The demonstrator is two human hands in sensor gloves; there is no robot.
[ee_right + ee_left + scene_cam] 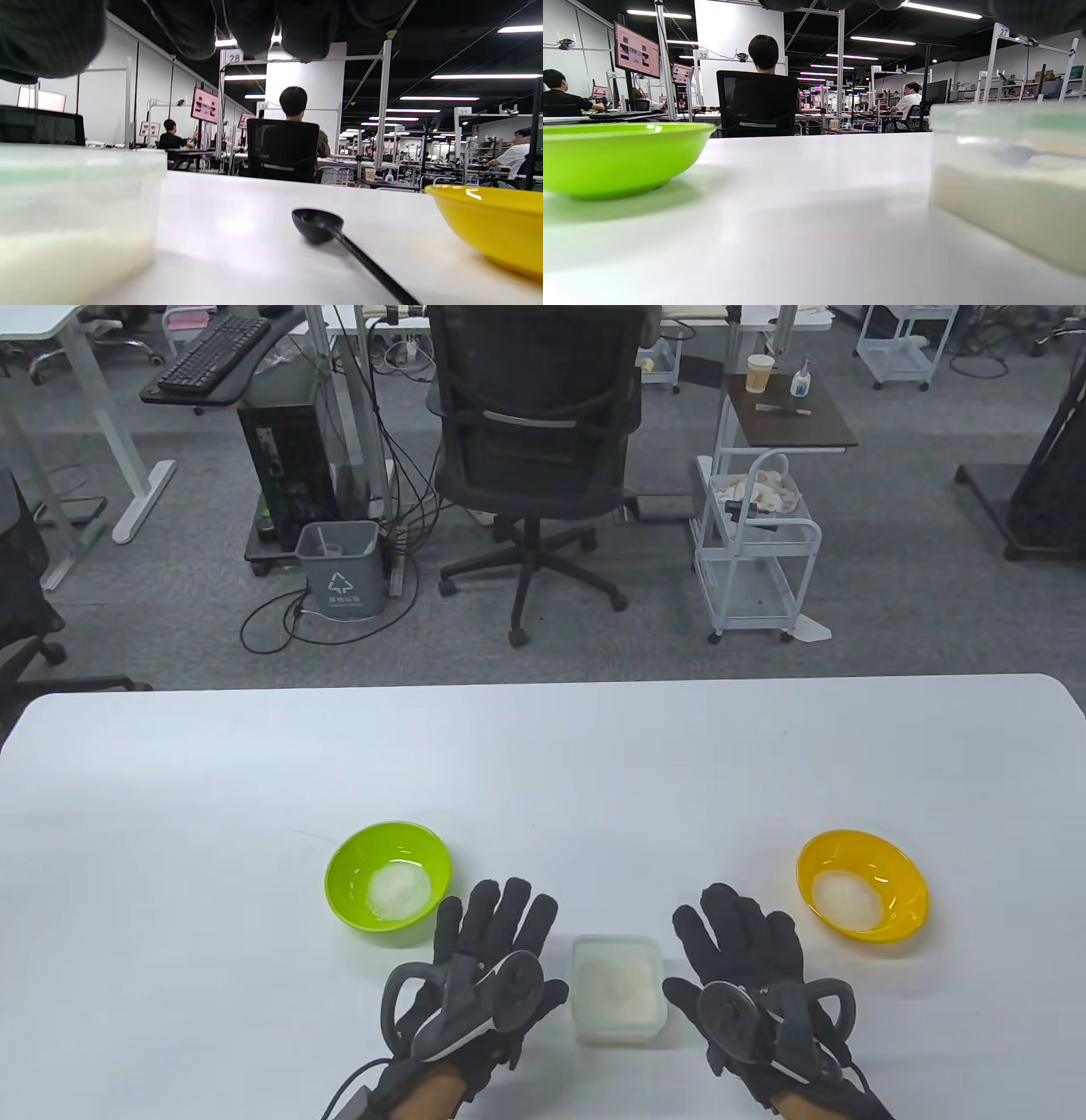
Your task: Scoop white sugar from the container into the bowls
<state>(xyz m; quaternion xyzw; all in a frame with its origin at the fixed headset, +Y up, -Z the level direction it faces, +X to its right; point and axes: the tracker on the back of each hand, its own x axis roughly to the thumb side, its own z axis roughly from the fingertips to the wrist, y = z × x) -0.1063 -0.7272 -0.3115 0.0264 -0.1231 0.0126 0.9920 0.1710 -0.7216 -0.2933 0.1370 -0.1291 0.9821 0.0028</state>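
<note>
A clear square container (616, 988) of white sugar stands near the table's front edge, between my hands. A green bowl (348, 865) at the left and a yellow bowl (899, 865) at the right each hold a small heap of sugar. My left hand (501, 929) lies open on the table left of the container, fingers spread. My right hand (738, 937) lies open right of it. In the right wrist view a black spoon (318, 224) lies on the table under my fingers (254, 25), between the container (72, 212) and the yellow bowl (496, 228). The table view hides the spoon.
The white table (543, 763) stretches wide beyond the bowls. Past its far edge, on the floor, stand a black office chair (534, 432), a white cart (755, 551) and a grey bin (339, 568). The left wrist view shows the green bowl (615, 161) and the container (1009, 182).
</note>
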